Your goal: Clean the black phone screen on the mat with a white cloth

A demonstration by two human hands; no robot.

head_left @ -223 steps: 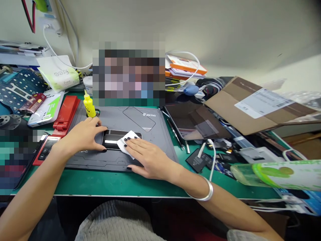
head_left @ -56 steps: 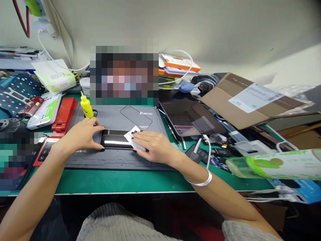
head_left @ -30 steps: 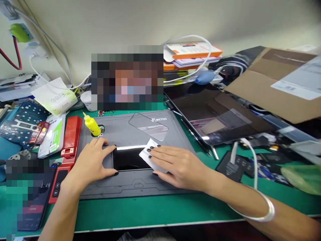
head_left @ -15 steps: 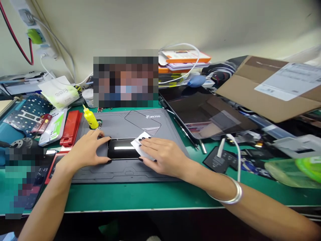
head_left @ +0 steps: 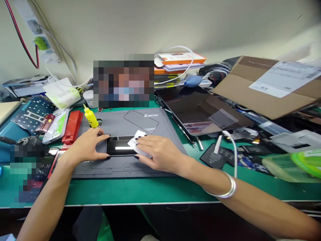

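Observation:
A dark, glossy phone [head_left: 120,146] lies flat on a grey work mat [head_left: 110,170], with a bright reflection across its glass. My left hand [head_left: 86,145] spans its left end, thumb at the near edge and fingertips at the far edge, gripping it. Under the fingers of my right hand [head_left: 157,152] is a white wipe [head_left: 135,140], pressed on the right part of the phone. That hand and the wipe hide the phone's right end. A thin black rectangular frame [head_left: 141,121] rests on the mat behind the phone.
Left of the mat stand a yellow dropper bottle [head_left: 90,117] and a red tool [head_left: 72,127]. A large dark tablet screen [head_left: 200,107] lies at the right, near a cardboard box [head_left: 250,87], a white cable [head_left: 234,150] and a black battery [head_left: 213,157]. Part of the background is pixelated.
The camera view has shifted slightly. My right hand and the wipe have slid a little to the left over the phone. My left hand keeps its hold on the phone's left end.

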